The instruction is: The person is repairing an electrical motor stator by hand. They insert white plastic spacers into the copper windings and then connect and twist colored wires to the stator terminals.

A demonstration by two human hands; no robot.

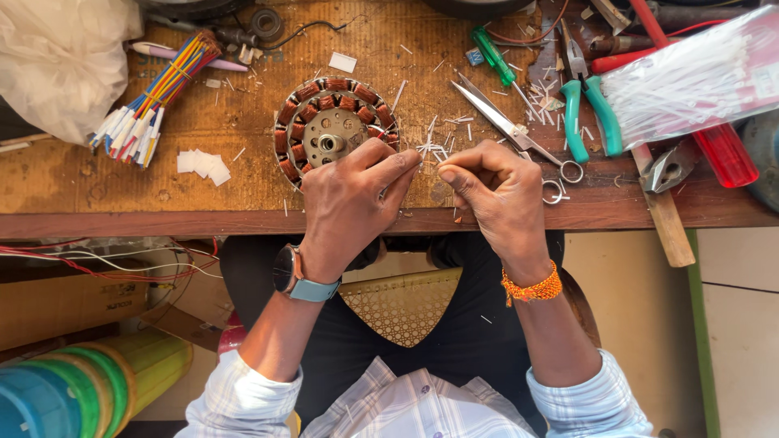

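Pinching something very fine between thumb and forefinger, our left hand (349, 207) rests at the near edge of the wooden counter (243, 130), its fingers (398, 166) closed and pointing right toward our right hand (499, 195). The right hand is curled shut too, thumb pressed to forefinger, and the two sets of fingertips nearly meet over a scatter of small white sleeve offcuts (442, 138). What exactly lies between the fingers is too thin for us to make out; it looks like a fine wire or a bit of sleeving. The wound stator (329, 130), a round ring of copper coils, lies flat on the counter just beyond our left hand, touching or almost touching the knuckles. Scissors (511, 130) lie open just beyond the right hand, teal-handled pliers (588, 109) farther right, and a bundle of coloured wires (154, 89) sits well to the left. We judge this to be the fiddly stage of dressing a coil lead near the stator; any next move calls for steady, small finger work and a firm pinch so the strand does not slip.
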